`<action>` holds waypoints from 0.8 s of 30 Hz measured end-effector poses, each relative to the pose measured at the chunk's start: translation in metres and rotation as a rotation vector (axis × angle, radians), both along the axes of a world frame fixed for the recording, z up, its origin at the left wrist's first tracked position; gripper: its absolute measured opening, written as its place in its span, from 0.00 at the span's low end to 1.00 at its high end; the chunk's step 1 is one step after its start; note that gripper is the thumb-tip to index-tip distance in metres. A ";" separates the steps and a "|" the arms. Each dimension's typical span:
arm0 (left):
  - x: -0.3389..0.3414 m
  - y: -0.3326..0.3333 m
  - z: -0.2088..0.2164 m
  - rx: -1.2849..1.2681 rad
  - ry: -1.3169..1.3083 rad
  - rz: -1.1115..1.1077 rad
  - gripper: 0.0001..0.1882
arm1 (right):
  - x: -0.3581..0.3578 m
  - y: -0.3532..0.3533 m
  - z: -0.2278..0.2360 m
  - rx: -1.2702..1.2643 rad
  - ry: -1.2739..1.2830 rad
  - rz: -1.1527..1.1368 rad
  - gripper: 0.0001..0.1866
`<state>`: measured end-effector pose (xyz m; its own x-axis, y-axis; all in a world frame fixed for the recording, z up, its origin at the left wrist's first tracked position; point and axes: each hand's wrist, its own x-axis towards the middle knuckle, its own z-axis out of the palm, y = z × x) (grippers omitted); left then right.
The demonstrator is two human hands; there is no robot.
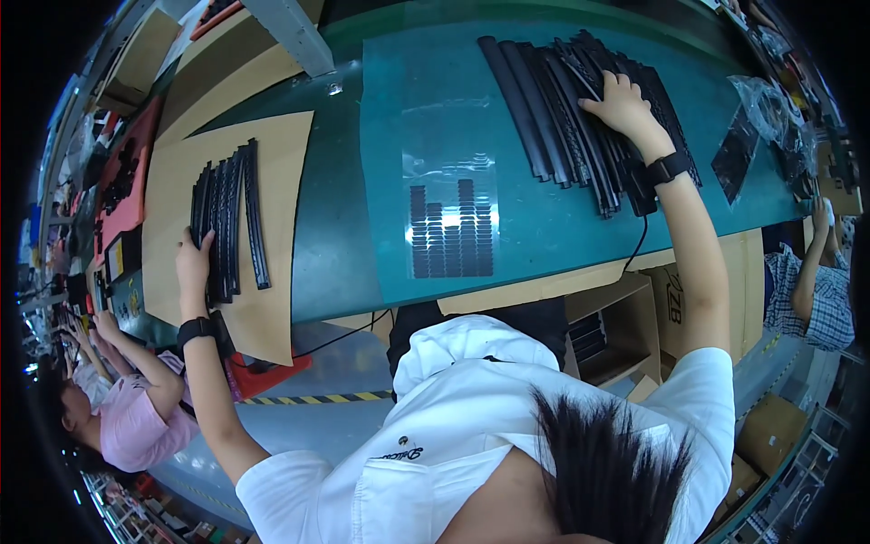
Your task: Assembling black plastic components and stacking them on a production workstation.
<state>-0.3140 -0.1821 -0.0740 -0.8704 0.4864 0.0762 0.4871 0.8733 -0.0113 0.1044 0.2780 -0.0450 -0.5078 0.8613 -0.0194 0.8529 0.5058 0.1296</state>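
Dark hair hangs closest to the head camera and covers part of the white shirt. At the left, the left hand touches the lower left edge of the smaller bundle of black strips, which lies on a brown cardboard sheet; its fingers are partly hidden, so I cannot tell if it grips any strip. At the right, the right hand rests with spread fingers, unclenched, on the larger pile of black strips, upon the teal mat. This hand and its forearm hide some strips, and how many lie underneath is not possible to count. All strips are long, narrow and slightly bent, mostly dull, with some paler shiny marks; their ends are uneven, and one strip of the smaller bundle stands apart at its right side. Near the right wristband, a dark object with a cable is hard to recognise.
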 end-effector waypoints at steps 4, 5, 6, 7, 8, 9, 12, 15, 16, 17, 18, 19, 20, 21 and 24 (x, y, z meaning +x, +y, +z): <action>0.020 0.032 0.027 -0.167 0.037 -0.004 0.26 | 0.005 0.017 0.004 -0.077 -0.029 -0.096 0.41; 0.034 0.044 0.035 -0.108 0.073 -0.084 0.25 | 0.009 0.020 0.006 -0.083 -0.028 -0.120 0.42; 0.050 0.054 0.044 -0.052 0.112 -0.160 0.23 | 0.013 0.023 0.006 -0.092 -0.023 -0.141 0.43; 0.064 0.063 0.050 -0.049 0.111 -0.164 0.23 | 0.018 0.029 0.005 -0.090 -0.024 -0.144 0.43; 0.077 0.074 0.054 0.027 0.143 -0.336 0.23 | 0.024 0.042 0.001 -0.105 0.060 -0.148 0.42; 0.092 0.085 0.058 0.106 0.174 -0.509 0.22 | 0.030 0.055 -0.003 -0.118 0.144 -0.151 0.42; 0.139 0.117 0.070 0.145 0.096 -0.645 0.22 | 0.030 0.065 -0.005 -0.127 0.159 -0.128 0.41; 0.178 0.140 0.080 0.207 -0.028 -0.753 0.22 | 0.030 0.066 -0.003 -0.103 0.018 -0.086 0.41; 0.191 0.146 0.084 0.210 -0.031 -0.755 0.22 | 0.028 0.063 -0.002 -0.100 0.012 -0.089 0.40; 0.203 0.153 0.087 0.248 -0.086 -0.795 0.22 | 0.025 0.058 -0.001 -0.098 0.005 -0.091 0.40; 0.215 0.158 0.090 0.283 -0.141 -0.833 0.23 | 0.024 0.054 -0.001 -0.097 0.001 -0.093 0.40; 0.225 0.161 0.090 0.284 -0.141 -0.832 0.23 | 0.023 0.051 0.000 -0.096 0.000 -0.093 0.40; 0.233 0.164 0.089 0.333 -0.200 -0.864 0.23 | 0.022 0.047 -0.001 -0.122 0.022 -0.081 0.39; 0.241 0.166 0.088 0.382 -0.259 -0.892 0.23 | 0.021 0.042 -0.001 -0.149 0.043 -0.067 0.38; 0.257 0.173 0.082 0.416 -0.343 -0.907 0.24 | 0.018 0.031 -0.005 -0.183 0.098 -0.059 0.38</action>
<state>-0.0566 -0.0091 0.0079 -0.2007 0.9580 0.2050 0.8797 0.0842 0.4680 0.1224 0.3090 -0.0498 -0.4641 0.8760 -0.1316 0.8855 0.4624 -0.0449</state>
